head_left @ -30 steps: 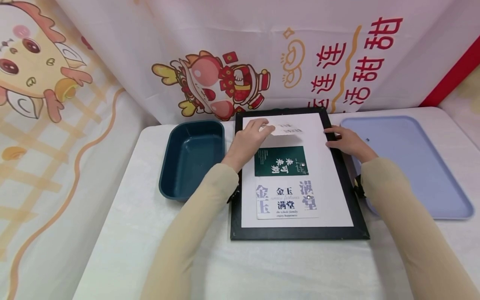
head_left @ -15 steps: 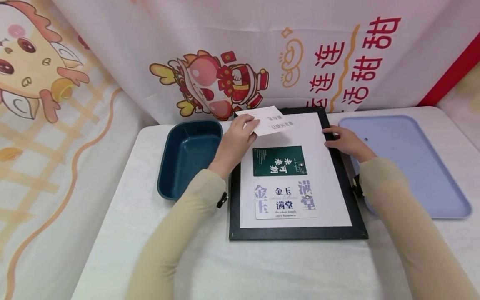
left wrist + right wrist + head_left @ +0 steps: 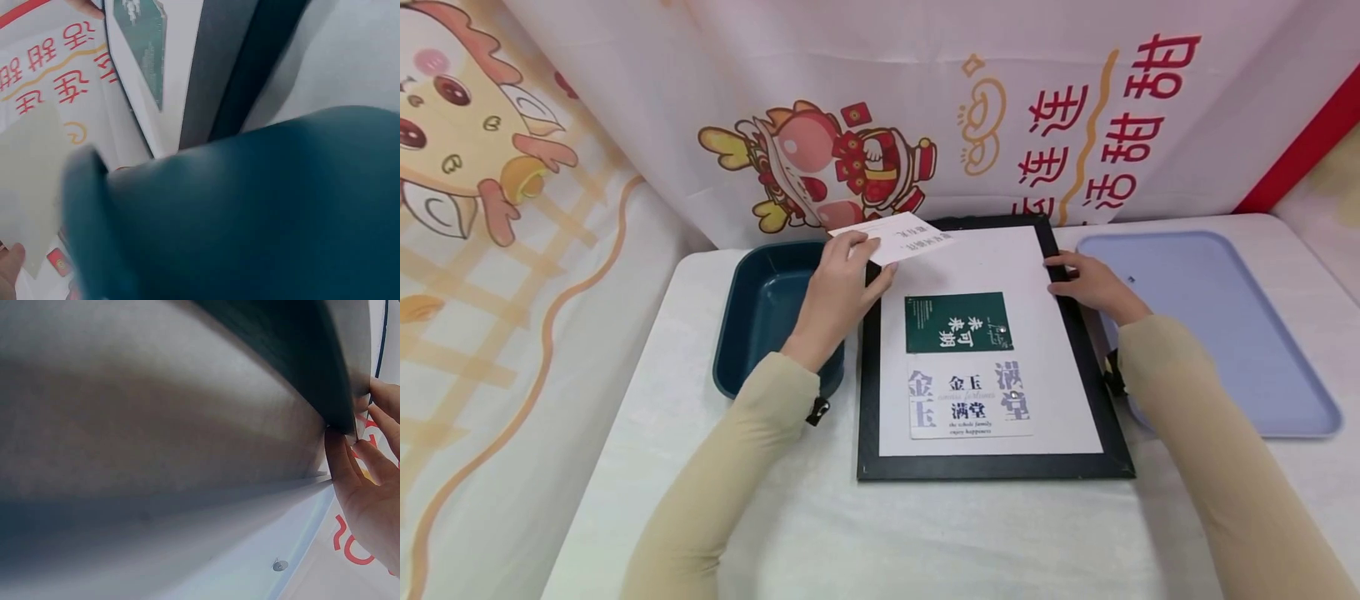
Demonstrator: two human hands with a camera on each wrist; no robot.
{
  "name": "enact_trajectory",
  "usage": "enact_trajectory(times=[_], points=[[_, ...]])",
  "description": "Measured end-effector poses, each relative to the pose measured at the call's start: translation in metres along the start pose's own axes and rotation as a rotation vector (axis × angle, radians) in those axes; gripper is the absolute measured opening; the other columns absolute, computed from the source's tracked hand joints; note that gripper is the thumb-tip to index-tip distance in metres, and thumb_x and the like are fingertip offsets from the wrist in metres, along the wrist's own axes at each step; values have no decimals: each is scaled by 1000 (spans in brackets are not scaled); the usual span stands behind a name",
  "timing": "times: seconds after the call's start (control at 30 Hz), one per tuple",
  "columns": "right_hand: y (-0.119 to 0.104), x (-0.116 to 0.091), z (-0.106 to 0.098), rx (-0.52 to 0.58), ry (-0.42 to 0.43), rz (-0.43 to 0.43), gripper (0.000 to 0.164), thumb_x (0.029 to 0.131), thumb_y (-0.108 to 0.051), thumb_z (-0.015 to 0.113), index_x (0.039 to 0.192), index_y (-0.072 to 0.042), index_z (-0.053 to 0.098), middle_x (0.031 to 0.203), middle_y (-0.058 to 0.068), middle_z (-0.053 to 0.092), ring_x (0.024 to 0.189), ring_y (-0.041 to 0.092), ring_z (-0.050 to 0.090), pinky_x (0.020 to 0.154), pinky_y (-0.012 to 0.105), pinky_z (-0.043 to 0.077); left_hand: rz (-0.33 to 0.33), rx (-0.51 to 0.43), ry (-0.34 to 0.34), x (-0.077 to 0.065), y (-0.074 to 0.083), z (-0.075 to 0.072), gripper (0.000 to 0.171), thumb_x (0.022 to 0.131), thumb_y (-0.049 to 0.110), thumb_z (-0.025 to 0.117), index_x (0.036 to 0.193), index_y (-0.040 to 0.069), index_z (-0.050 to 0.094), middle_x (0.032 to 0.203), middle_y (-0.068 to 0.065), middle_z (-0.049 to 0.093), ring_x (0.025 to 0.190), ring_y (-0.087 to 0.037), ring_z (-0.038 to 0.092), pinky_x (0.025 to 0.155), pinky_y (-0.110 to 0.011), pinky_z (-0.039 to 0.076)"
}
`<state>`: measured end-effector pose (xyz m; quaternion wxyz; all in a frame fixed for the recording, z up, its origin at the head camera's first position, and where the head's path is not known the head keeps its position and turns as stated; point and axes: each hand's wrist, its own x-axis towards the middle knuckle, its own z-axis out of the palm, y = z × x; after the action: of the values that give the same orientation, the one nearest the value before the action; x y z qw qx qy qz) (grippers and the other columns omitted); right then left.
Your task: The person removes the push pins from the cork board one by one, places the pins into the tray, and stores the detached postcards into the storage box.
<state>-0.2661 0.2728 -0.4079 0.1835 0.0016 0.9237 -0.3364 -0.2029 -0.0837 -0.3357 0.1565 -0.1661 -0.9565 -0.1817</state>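
Two hands engaged: left hand pinches card near edge, thumb closed against fingers, probably to leave print uncovered; card raised over far-left corner of frame, near bin. Right hand grips frame's side, presumably against sliding.

The counter is covered by a white cloth, and behind it there hangs a pale curtain, on which a cartoon figure in red and pink is printed lying on its side. To the right of this figure one can see red Chinese characters, a wavy orange line and, farther right, a slanting red band. On the left side, another cloth shows yellowish checks and a big cartoon animal.
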Motion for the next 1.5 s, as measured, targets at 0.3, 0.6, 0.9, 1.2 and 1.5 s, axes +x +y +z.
enact_trajectory(times=[0.3,0.6,0.9,1.2,1.5], points=[[2,2,0,3,-3,2,58,98,-21,51,150,-7,28,157,26,14,134,49,30,107,63,32,-147,-30,31,-18,-19,-15,49,96,37,56,134,6,54,140,-15,47,131,-29,39,107,-44,43],[2,1,0,9,-8,-6,59,98,-21,51,150,-6,28,158,25,12,134,49,30,106,62,33,-170,7,142,-41,-53,-24,46,96,35,56,128,2,58,132,-20,50,126,-34,43,104,-48,44],[1,1,0,-2,-9,-5,58,98,-21,51,150,-7,28,159,23,9,136,50,27,107,64,30,-202,37,171,-60,-73,-25,43,95,31,58,126,0,60,129,-23,52,126,-38,43,100,-51,45],[-1,-1,-1,3,-11,-4,58,98,-21,51,150,-7,28,158,24,10,136,50,27,107,63,30,-189,110,175,-70,-76,-21,44,94,32,61,123,0,62,124,-24,56,120,-39,49,94,-53,48],[-1,-1,0,16,-15,3,59,99,-20,51,151,-7,27,159,23,9,135,49,29,107,62,32,-213,220,96,-72,-74,-10,42,93,37,59,118,4,67,115,-23,60,108,-38,56,78,-53,54]])
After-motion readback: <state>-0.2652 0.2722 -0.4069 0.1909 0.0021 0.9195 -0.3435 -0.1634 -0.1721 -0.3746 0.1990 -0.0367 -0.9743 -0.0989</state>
